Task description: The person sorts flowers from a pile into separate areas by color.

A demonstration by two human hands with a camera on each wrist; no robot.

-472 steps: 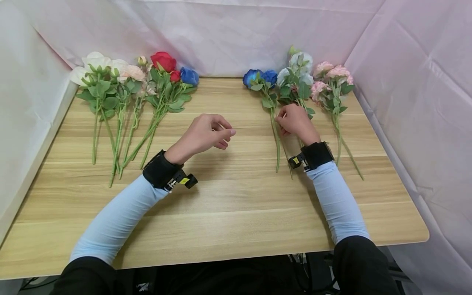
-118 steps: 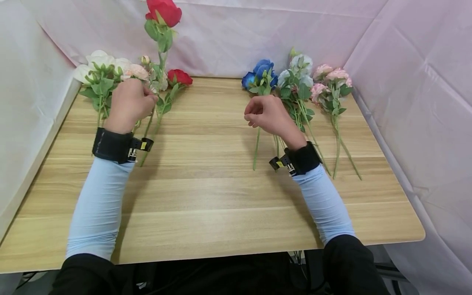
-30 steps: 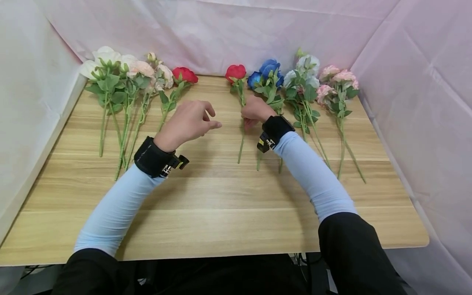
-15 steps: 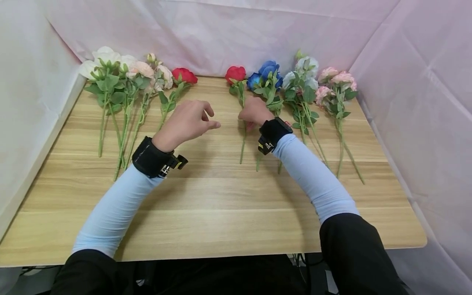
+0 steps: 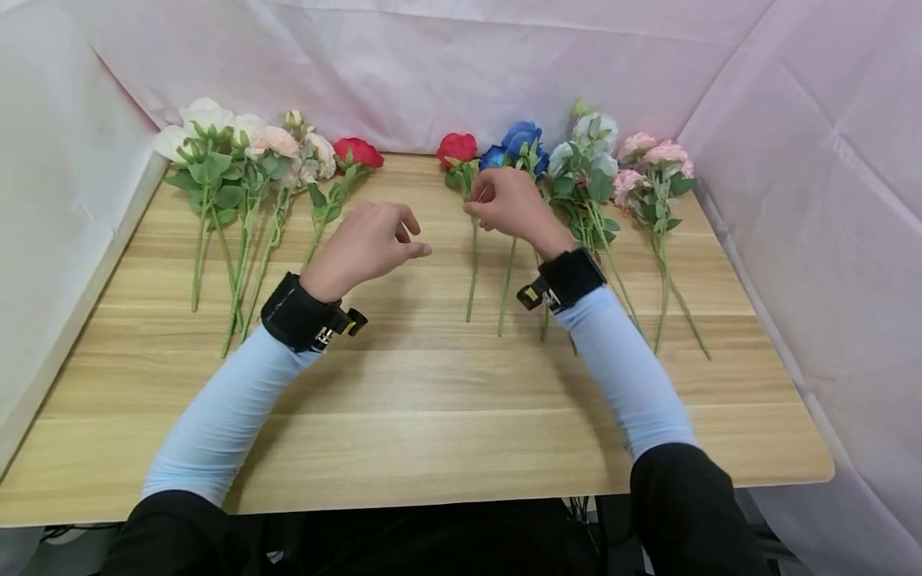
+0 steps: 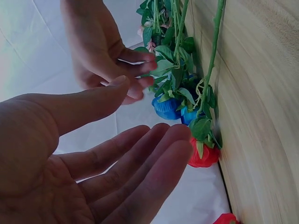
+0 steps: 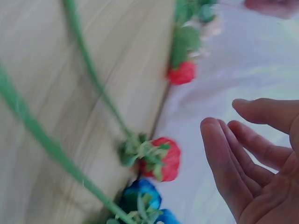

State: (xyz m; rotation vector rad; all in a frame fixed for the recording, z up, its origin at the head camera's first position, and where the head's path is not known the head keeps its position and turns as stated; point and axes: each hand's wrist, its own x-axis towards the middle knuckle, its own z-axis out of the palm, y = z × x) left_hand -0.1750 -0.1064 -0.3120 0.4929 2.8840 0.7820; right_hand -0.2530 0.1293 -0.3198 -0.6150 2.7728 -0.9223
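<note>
My left hand (image 5: 363,246) hovers over the table, fingers loosely bent and holding nothing; the left wrist view shows its thumb apart from the fingers. Its nearest flower is a red rose (image 5: 358,152) on the left. My right hand (image 5: 517,206) is raised above the stems on the right, also holding nothing; a gap shows between thumb and fingertips in the right wrist view. Beside it lies another red rose (image 5: 456,149), its green stem (image 5: 472,276) pointing toward me. Blue roses (image 5: 522,140) lie just right of that rose, their leaves partly hidden by my right hand.
White flowers (image 5: 205,118) and pale pink flowers (image 5: 274,141) lie at the left. Light blue flowers (image 5: 595,132) and pink flowers (image 5: 666,152) lie at the right. Pale cloth (image 5: 403,72) stands behind and on both sides of the wooden table (image 5: 432,416).
A red rose and a blue rose have passed from the left group to the right. My right hand has let go of the red rose's stem and risen; my left hand has barely moved lately.
</note>
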